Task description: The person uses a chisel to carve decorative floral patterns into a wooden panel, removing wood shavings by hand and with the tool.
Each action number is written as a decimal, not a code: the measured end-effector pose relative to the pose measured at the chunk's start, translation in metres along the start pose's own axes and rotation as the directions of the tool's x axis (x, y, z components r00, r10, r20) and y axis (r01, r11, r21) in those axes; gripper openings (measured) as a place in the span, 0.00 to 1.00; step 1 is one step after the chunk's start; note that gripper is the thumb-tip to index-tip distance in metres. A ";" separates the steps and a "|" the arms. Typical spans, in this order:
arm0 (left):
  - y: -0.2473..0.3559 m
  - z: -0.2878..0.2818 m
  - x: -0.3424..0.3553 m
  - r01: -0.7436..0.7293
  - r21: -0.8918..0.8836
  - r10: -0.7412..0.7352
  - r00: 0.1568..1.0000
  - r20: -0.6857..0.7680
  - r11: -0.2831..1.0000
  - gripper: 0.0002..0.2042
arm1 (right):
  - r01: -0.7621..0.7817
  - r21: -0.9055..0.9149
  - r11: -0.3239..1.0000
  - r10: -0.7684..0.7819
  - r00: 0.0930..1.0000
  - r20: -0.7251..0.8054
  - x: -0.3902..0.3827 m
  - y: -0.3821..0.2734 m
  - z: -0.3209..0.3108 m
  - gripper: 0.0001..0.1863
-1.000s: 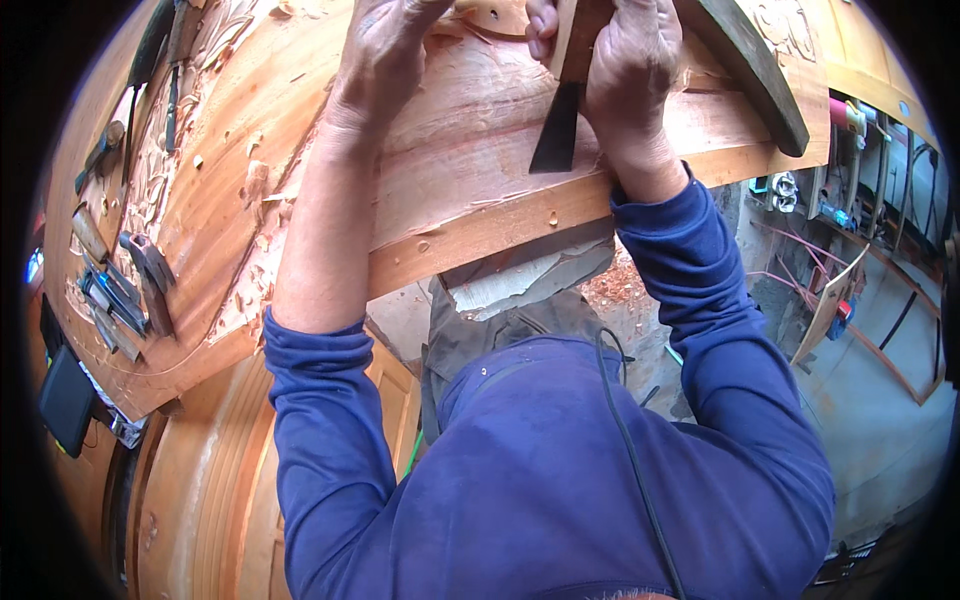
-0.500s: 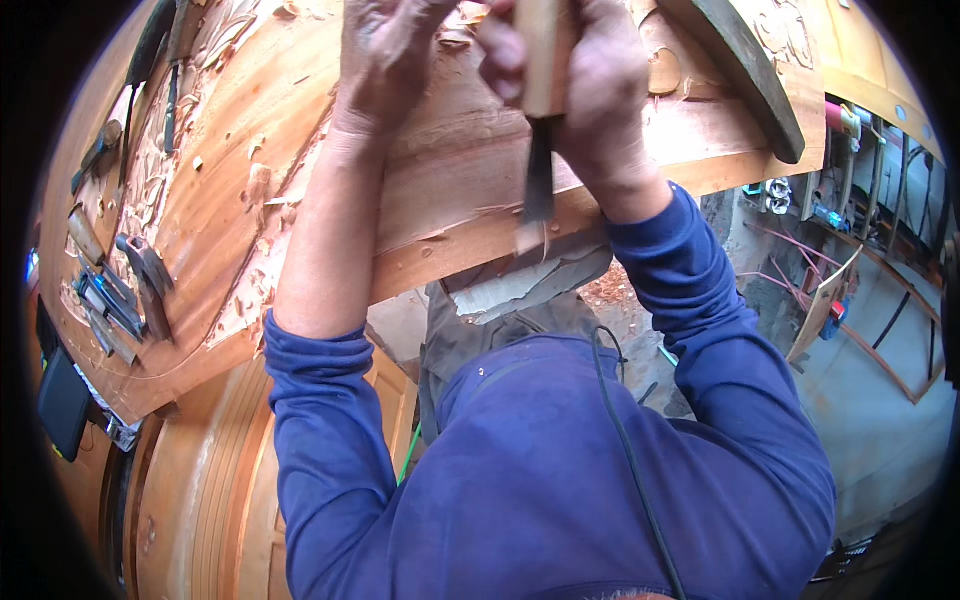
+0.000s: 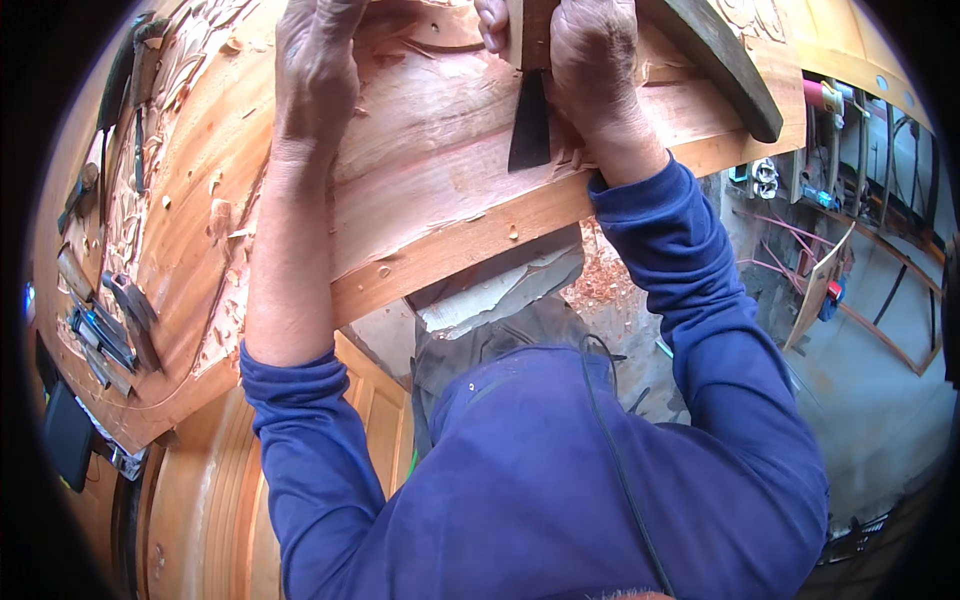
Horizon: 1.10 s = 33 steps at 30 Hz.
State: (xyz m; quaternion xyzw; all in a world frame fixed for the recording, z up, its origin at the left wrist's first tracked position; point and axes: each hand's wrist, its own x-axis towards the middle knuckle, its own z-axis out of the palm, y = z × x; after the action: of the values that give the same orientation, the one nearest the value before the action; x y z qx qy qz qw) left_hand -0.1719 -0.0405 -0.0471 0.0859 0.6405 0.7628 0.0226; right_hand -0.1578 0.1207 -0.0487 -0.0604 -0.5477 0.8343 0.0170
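Observation:
My right hand is closed around a wooden-bodied tool at the top of the view. A flat dark blade sticks out of its near end and flares toward the tip, over the board's near edge. The tool's far end is cut off by the frame. On the left, my left hand is over the carved wooden board. Its fingers run out of the top edge, so their grip is hidden. Carved hollows and loose shavings show on the board between my hands.
A dark curved wooden piece lies on the board's right side. Several hand tools and shavings cover its left side. Panelled wood stands below left. Metal bars and pink rods are at the right, with shavings on the floor.
My left hand has moved left, away from the tool. The tool in my right hand has risen slightly in the view, and its blade has turned its broad side up.

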 end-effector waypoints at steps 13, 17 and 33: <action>0.004 0.051 0.011 0.158 -0.225 -0.160 0.987 0.010 0.962 0.28 | 0.011 0.060 0.998 -0.016 0.995 0.099 -0.015 0.017 -0.006 0.25; -0.018 0.045 0.012 0.087 -0.217 -0.076 0.996 0.055 0.972 0.25 | 0.164 -0.078 0.983 -0.141 0.960 0.243 -0.007 0.003 -0.014 0.25; -0.047 0.019 0.022 -0.208 -0.410 0.231 0.973 0.007 0.888 0.18 | -0.045 0.011 0.999 0.040 0.955 0.295 -0.007 0.011 -0.006 0.28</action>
State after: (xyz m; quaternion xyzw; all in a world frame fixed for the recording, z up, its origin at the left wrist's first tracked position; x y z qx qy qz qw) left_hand -0.1944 -0.0100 -0.0881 0.1724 0.4533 0.8741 -0.0287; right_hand -0.1494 0.1211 -0.0604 0.0528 -0.5352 0.8391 -0.0820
